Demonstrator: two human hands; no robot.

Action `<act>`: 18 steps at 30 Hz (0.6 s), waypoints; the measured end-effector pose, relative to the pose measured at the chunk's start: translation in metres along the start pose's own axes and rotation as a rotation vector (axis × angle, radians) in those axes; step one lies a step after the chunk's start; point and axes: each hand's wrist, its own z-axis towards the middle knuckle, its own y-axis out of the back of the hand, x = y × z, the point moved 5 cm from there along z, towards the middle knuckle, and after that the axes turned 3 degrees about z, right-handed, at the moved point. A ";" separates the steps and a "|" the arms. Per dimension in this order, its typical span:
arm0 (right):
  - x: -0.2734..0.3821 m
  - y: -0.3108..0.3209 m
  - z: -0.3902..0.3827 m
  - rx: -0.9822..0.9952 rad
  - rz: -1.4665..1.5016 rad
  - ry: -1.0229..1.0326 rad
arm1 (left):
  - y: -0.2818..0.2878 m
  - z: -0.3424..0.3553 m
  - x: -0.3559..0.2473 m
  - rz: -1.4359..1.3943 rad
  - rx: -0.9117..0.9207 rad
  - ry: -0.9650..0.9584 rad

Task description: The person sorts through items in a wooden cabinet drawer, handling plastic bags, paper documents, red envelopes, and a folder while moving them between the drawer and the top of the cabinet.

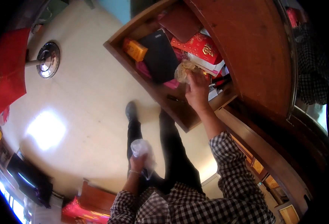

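An open wooden drawer (134, 80) lies ahead of me, filled with mixed items. Over its right part, my right hand (197, 89) pinches a crumpled, yellowish see-through plastic bag (185, 71); what the bag holds, if anything, cannot be made out. Lower down, in front of my legs, my left hand (137, 162) is closed around a whitish clear plastic bag (144, 147). Inside the drawer are a black notebook (159, 56), a small orange-yellow box (135, 50), red envelopes with gold print (200, 46) and a brown-red wallet-like case (180, 22).
The drawer juts from a dark red-brown wooden cabinet (250, 48) on the right. A round shiny metal stand base (48, 59) is on the pale floor at left, beside a hanging red cloth or sheet (8, 71). A dark screen (28, 179) stands at lower left.
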 end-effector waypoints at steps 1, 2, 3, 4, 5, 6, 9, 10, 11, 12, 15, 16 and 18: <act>-0.001 -0.006 -0.001 0.064 -0.037 -0.036 | 0.002 0.002 0.003 -0.045 0.027 0.013; -0.002 -0.011 -0.001 0.127 -0.074 -0.071 | 0.004 0.003 0.005 -0.043 0.025 0.012; -0.001 -0.011 -0.003 0.125 -0.072 -0.071 | 0.006 0.005 0.008 -0.033 0.029 0.012; 0.000 -0.009 -0.005 0.132 -0.036 -0.094 | 0.006 0.006 0.008 -0.027 0.034 0.014; 0.002 -0.008 -0.009 0.140 0.000 -0.115 | 0.007 0.007 0.009 -0.029 0.032 0.015; 0.004 -0.007 -0.017 0.141 0.001 -0.113 | 0.006 0.008 0.013 0.054 0.068 0.076; 0.006 0.000 -0.048 0.214 0.013 -0.109 | -0.005 0.004 0.015 0.039 0.078 0.099; 0.005 -0.001 -0.054 0.357 0.008 -0.174 | -0.009 0.003 0.013 -0.055 0.046 0.056; 0.011 -0.008 -0.056 0.490 0.028 -0.233 | 0.001 0.007 0.022 -0.050 0.029 0.048; 0.014 -0.012 -0.058 0.448 -0.001 -0.176 | 0.010 0.013 0.031 -0.184 0.024 0.060; 0.035 0.036 -0.027 0.184 0.346 -0.159 | 0.007 0.008 0.029 -0.269 0.028 0.092; 0.028 0.046 -0.024 0.147 0.316 -0.324 | -0.004 0.003 0.021 -0.218 0.044 0.097; 0.021 0.028 -0.003 0.076 0.428 -0.372 | -0.001 0.003 0.018 -0.154 0.052 0.102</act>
